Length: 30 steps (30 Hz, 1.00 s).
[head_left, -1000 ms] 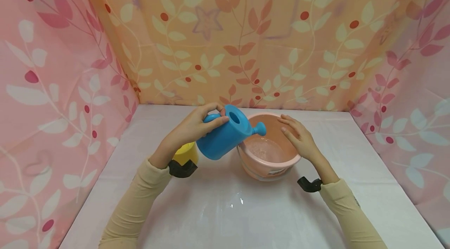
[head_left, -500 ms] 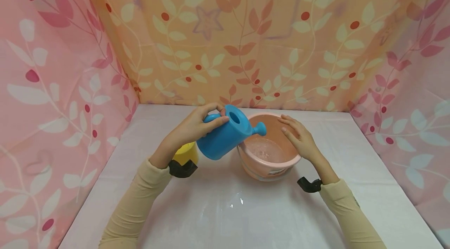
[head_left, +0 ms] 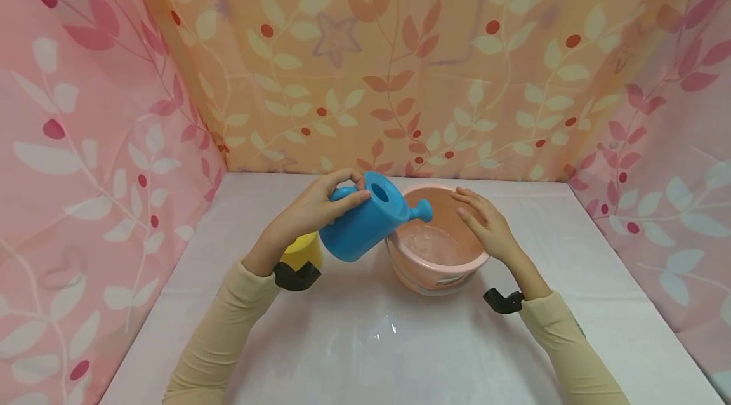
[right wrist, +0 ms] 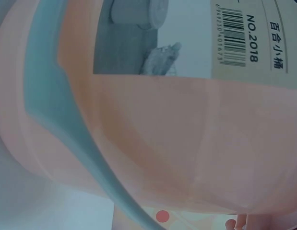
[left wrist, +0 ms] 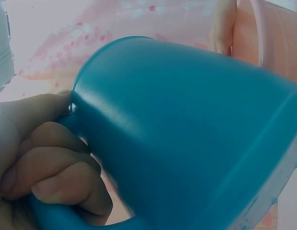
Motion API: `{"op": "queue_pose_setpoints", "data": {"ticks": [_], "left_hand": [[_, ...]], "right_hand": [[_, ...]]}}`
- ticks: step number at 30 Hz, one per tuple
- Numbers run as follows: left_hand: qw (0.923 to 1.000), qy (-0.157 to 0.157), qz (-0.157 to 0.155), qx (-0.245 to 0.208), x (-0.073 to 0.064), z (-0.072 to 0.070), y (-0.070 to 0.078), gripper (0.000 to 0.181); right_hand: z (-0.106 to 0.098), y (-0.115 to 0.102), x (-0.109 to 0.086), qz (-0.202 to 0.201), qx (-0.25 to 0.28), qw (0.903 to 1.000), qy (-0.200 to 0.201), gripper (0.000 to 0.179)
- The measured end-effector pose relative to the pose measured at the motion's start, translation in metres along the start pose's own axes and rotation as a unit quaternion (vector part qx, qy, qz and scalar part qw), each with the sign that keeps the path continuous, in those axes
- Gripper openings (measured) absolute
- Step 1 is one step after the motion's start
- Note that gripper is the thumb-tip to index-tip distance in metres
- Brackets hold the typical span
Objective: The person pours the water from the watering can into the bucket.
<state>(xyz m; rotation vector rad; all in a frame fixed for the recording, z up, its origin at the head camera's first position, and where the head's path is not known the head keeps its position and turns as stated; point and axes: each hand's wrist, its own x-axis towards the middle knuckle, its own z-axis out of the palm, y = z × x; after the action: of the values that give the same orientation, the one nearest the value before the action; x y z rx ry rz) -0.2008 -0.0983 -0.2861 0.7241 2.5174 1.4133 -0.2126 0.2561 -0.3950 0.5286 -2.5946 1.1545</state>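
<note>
My left hand (head_left: 322, 202) grips the handle of a blue watering can (head_left: 365, 218), its fingers curled round it in the left wrist view. The can is tilted to the right, and its sprinkler head hangs over a peach-pink bucket (head_left: 408, 272). Shallow, clear water (head_left: 434, 246) lies in the bottom of the bucket. My right hand (head_left: 485, 224) rests on the bucket's right rim, fingers extended. Close up in the right wrist view are the bucket's outer wall (right wrist: 186, 143), its printed label (right wrist: 234, 43) and its grey-blue handle (right wrist: 76, 129).
Behind my left wrist a yellow container (head_left: 302, 252) stands on the white tabletop (head_left: 457, 354), partly hidden. A few wet, shiny spots (head_left: 385, 330) lie in front of the bucket. Leaf-patterned cloth walls (head_left: 394, 75) enclose the table at the back and both sides.
The bubbling patch on the bucket's water has faded, leaving a calmer surface. Both hands and the watering can have kept their places.
</note>
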Motion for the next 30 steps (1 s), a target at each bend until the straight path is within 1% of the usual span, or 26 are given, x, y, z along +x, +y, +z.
{"op": "queue_pose_setpoints", "data": {"ticks": [6, 14, 20, 30], "left_hand": [[1.0000, -0.001, 0.000, 0.001, 0.0014, 0.0000, -0.0008, 0.026], [0.9998, -0.004, -0.005, 0.018, 0.0031, 0.0000, 0.0034, 0.022], [0.9999, -0.011, -0.003, 0.013, 0.0041, 0.0003, 0.0038, 0.022], [0.9998, -0.010, 0.009, 0.017, 0.0058, -0.0004, 0.0053, 0.019]], "right_hand": [[-0.0007, -0.0008, 0.0000, 0.000, 0.001, 1.0000, 0.000, 0.039], [-0.0010, -0.0011, 0.0004, -0.003, 0.007, 1.0000, 0.000, 0.039], [-0.0007, -0.0016, 0.0002, 0.002, 0.003, 1.0000, -0.002, 0.039], [0.0001, -0.0004, -0.0003, 0.002, 0.002, 1.0000, 0.002, 0.038]]}}
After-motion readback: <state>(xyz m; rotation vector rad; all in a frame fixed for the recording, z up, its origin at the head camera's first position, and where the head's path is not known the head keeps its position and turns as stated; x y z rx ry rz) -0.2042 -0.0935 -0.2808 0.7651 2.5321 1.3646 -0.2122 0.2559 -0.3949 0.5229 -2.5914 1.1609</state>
